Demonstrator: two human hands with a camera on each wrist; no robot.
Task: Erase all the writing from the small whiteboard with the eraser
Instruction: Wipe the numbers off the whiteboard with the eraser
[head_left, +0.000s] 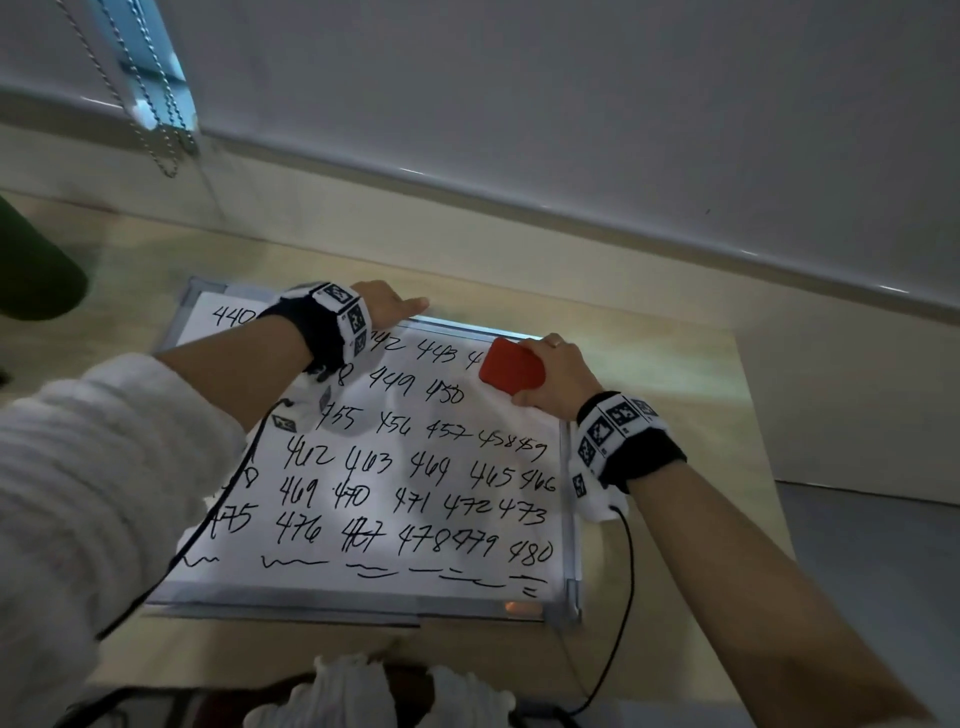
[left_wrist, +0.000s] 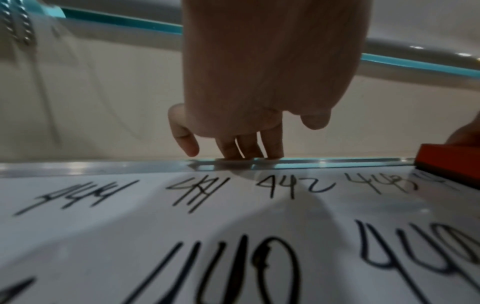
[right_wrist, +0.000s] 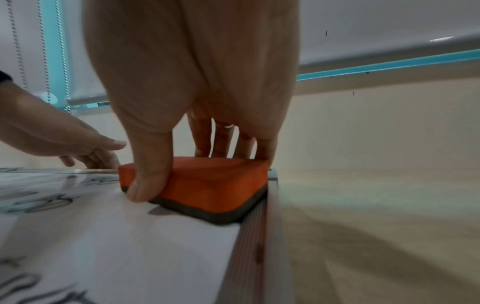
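A small whiteboard (head_left: 363, 577) with a metal frame lies on the table, covered in rows of black handwritten numbers. My right hand (head_left: 550, 374) grips a red eraser (head_left: 510, 370) with a dark felt base, thumb on its near side and fingers on the far side. The eraser (right_wrist: 207, 185) sits flat on the board's far right corner, against the frame (right_wrist: 257, 236). A white patch near it carries no writing. My left hand (head_left: 395, 307) rests with straight fingers (left_wrist: 249, 148) on the far frame edge (left_wrist: 103, 166), above the number 441.
The table (head_left: 675, 374) is pale wood and ends at a wall with a lowered blind (head_left: 519, 104) and its bead chains (head_left: 166, 130). A dark green object (head_left: 36, 270) stands at the far left. White cloth (head_left: 353, 696) lies at the near edge.
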